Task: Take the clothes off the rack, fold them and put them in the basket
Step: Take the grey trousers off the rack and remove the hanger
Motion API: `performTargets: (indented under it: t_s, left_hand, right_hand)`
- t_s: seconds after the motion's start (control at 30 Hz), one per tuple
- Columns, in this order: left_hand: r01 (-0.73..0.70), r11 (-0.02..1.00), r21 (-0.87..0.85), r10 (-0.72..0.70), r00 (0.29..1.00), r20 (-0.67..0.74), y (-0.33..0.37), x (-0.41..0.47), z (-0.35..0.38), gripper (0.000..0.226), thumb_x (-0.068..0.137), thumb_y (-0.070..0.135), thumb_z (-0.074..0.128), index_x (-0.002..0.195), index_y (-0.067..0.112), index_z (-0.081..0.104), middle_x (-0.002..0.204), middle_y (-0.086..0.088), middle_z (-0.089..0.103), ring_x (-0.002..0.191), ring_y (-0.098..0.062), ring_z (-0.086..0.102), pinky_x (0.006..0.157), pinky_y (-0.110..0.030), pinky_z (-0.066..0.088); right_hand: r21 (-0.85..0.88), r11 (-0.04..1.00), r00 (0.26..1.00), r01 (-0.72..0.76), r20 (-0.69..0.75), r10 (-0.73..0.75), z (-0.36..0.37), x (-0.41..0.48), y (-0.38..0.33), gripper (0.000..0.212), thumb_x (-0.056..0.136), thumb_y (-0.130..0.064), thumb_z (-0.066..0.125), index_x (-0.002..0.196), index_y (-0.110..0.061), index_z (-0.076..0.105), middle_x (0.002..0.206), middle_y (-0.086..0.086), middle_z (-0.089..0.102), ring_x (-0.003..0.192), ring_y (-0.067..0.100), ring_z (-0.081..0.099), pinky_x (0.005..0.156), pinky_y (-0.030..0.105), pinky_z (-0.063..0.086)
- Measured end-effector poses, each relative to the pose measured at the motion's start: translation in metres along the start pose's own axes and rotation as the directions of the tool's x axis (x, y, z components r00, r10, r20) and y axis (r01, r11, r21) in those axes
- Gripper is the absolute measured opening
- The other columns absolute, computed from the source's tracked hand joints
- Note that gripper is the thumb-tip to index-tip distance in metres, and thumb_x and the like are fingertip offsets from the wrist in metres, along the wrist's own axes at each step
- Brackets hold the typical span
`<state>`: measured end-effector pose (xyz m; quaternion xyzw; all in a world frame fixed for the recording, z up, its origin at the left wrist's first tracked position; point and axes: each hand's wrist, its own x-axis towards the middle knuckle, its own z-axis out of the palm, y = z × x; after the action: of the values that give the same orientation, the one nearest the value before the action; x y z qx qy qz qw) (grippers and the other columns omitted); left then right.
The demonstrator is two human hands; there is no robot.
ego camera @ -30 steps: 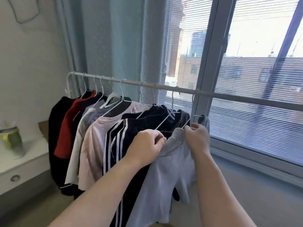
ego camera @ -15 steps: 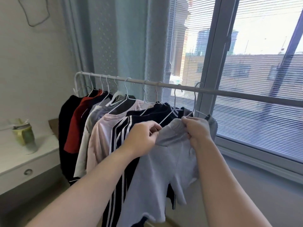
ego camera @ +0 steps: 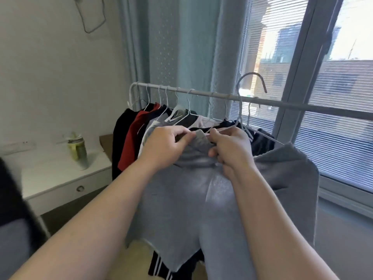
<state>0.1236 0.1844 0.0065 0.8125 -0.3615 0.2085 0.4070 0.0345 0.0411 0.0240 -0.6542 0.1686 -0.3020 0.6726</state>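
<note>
Since it spans your view from curtain (ego camera: 181,47) to window (ego camera: 343,138), rack (ego camera: 201,95): a row of hung clothes (ego camera: 137,138) crowds its left end, just behind your hands.
Grey garment (ego camera: 181,209): it hangs in front of you on its hanger, near the rail. You look to be slipping it off the wire, with folding not yet begun. No basket is in view.
Open room: there is bare floor to your right, below the window. The white drawer unit (ego camera: 60,174) stands well to your left.
Hanger (ego camera: 239,106): the hook sits above the rail, free of it, and its right arm is inside the garment's shoulder.
Left hand (ego camera: 163,146): it pinches the grey neckline.
Right hand (ego camera: 232,150): it curls round the wire and the cloth beside it.
Next move: you will likely need to work the neckline over the wire's ends. Mind the hook beside the rail and the neighbouring hangers.
</note>
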Motion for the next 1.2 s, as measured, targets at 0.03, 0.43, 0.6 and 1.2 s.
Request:
performTargets:
  t_s: [0.03,0.43,0.6,1.2]
  left_hand:
    - [0.027,0.997,-0.066,-0.027,1.0,0.008,-0.008,-0.005,-0.002,0.025,0.093,0.044,0.064,0.092,0.023,0.078,0.083,0.011,0.075,0.081,-0.006,0.068,0.078,-0.034,0.052]
    - [0.485,0.872,0.065,-0.47,0.867,-0.169,-0.133,-0.129,-0.093,0.038,0.102,0.04,0.048,0.088,0.01,0.066,0.083,-0.006,0.067,0.07,-0.005,0.054,0.058,-0.015,0.036]
    - [0.678,0.735,-0.016,-0.658,0.707,-0.259,-0.162,-0.187,-0.13,0.031,0.103,0.041,0.043,0.088,0.021,0.061,0.082,0.009,0.062,0.076,-0.008,0.054,0.06,-0.024,0.036]
    - [0.861,0.505,-0.049,-0.858,0.496,-0.136,-0.213,-0.387,-0.245,0.062,0.084,0.073,0.036,0.064,0.015,0.037,0.062,0.004,0.035,0.058,-0.008,0.036,0.058,-0.029,0.027]
  right_hand:
    - [0.012,1.0,1.0,-0.012,0.005,0.012,0.006,-0.006,0.007,0.017,0.097,-0.016,0.064,0.084,-0.007,0.059,0.078,0.008,0.071,0.034,0.011,0.051,0.034,0.018,0.03]
    - [0.361,0.797,0.873,-0.484,0.137,0.468,0.114,-0.097,0.112,0.025,0.103,-0.009,0.043,0.086,-0.008,0.06,0.058,0.002,0.07,0.035,0.008,0.048,0.034,0.017,0.024]
    - [0.44,0.681,0.793,-0.585,0.135,0.594,0.168,-0.131,0.138,0.025,0.105,-0.003,0.041,0.081,-0.005,0.048,0.083,0.014,0.066,0.032,0.007,0.048,0.03,0.015,0.023]
    - [0.442,0.349,0.506,-0.826,0.31,0.805,0.32,-0.263,0.212,0.037,0.097,0.007,0.033,0.069,-0.017,0.038,0.078,0.004,0.043,0.058,0.02,0.029,0.053,0.033,0.022]
